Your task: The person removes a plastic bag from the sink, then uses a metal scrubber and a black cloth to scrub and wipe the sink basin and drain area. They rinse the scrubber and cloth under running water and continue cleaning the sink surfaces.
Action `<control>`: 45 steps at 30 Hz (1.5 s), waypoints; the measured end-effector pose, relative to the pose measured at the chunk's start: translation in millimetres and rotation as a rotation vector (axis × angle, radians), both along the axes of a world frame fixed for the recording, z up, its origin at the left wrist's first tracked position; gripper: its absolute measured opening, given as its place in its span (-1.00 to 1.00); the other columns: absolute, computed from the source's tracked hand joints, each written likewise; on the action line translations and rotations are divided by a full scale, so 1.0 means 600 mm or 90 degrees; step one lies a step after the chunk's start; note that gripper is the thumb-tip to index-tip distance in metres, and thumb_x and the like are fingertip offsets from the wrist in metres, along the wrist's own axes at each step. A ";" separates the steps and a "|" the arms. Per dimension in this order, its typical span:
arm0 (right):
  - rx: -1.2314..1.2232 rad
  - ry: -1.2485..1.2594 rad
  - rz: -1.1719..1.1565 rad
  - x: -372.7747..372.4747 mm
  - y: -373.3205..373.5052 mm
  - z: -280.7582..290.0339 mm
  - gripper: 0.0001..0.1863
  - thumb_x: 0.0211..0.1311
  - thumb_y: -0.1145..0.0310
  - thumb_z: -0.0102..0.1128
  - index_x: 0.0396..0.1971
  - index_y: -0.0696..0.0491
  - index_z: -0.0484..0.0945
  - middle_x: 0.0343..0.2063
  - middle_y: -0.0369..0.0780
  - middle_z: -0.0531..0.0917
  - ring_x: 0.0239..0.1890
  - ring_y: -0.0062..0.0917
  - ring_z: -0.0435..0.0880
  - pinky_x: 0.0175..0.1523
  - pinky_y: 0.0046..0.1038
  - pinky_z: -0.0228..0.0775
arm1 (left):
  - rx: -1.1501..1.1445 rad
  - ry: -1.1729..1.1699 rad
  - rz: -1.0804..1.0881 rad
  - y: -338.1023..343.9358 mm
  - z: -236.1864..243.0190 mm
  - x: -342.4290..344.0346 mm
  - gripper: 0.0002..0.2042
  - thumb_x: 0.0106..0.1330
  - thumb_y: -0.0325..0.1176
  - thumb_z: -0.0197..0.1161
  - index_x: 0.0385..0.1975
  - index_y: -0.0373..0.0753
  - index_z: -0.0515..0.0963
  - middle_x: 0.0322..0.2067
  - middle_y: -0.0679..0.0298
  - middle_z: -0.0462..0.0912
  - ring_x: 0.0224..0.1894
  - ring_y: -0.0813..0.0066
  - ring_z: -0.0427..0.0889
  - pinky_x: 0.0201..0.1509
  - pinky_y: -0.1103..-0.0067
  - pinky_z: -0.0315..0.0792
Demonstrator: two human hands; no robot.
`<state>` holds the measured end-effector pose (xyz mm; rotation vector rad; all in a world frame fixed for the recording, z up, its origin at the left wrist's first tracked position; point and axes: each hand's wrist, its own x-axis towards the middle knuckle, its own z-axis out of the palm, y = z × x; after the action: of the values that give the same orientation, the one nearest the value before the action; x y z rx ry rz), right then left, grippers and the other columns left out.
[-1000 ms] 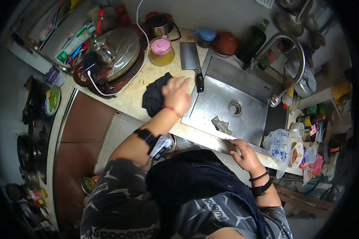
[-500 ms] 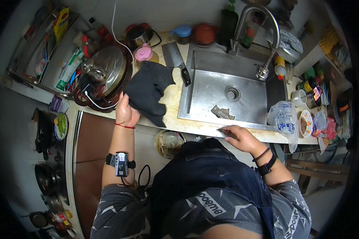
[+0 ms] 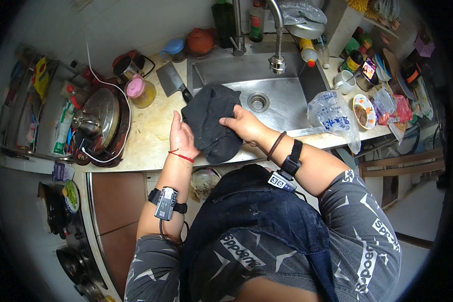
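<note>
A black cloth (image 3: 212, 126) hangs bunched between my hands, over the counter and the sink's left front corner. My left hand (image 3: 184, 141) is at its left edge, thumb side up, with some fingers hidden by the cloth. On the other side, my right hand (image 3: 246, 126) grips the cloth, its thumb on the near face and its fingertips out of sight. A cleaver (image 3: 170, 79) lies flat just beyond, its black handle partly covered by the cloth. The steel sink (image 3: 287, 93) is behind and to the right.
A clear plastic bag (image 3: 332, 118) lies over the sink's right front edge, beside a bowl (image 3: 363, 108) and a white mug (image 3: 344, 80). The faucet (image 3: 277, 55) reaches over the basin. A pink-lidded jar (image 3: 142, 93) and a lidded pan (image 3: 99, 113) stand left.
My right hand has left the sink's front edge and now holds the cloth. The cloth and my left hand have shifted right relative to the counter. The brownish scrap in the sink is no longer visible.
</note>
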<state>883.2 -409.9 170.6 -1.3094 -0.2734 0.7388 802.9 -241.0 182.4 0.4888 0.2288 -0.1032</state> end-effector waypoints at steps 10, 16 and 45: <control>0.048 0.058 -0.143 0.062 -0.139 -0.027 -0.72 0.25 0.42 0.16 -0.07 0.17 0.43 -0.25 -0.18 0.62 -0.27 -0.51 0.62 -0.14 -0.50 0.50 | 0.317 0.347 0.107 -0.041 -0.115 0.062 -0.76 0.40 -0.36 0.02 0.00 -0.27 0.41 -0.06 0.14 0.57 -0.03 0.20 0.58 -0.01 0.17 0.52; -0.016 0.030 -0.259 0.080 -0.220 -0.041 -0.68 0.33 0.27 0.08 -0.06 0.18 0.44 -0.26 -0.17 0.62 -0.26 -0.49 0.62 -0.11 -0.47 0.49 | 0.166 0.261 0.095 -0.037 -0.138 0.077 -0.65 0.47 -0.19 -0.07 0.08 -0.30 0.39 0.04 0.10 0.53 0.06 0.17 0.55 0.13 0.21 0.46; 0.348 0.303 -0.020 0.158 -0.302 -0.055 -0.41 0.30 0.32 0.15 0.27 0.10 0.19 -0.02 -0.13 0.52 0.00 -0.41 0.55 0.09 -0.40 0.45 | 1.309 -0.420 -0.109 -0.252 -0.039 0.194 -0.77 0.14 -0.32 0.27 -0.27 -0.29 0.54 -0.04 0.06 0.55 0.17 0.14 0.40 0.20 0.34 0.26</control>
<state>977.8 -591.2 137.8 -0.5977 -0.0585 0.8507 919.1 -392.2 159.2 2.5303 -0.4840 0.1843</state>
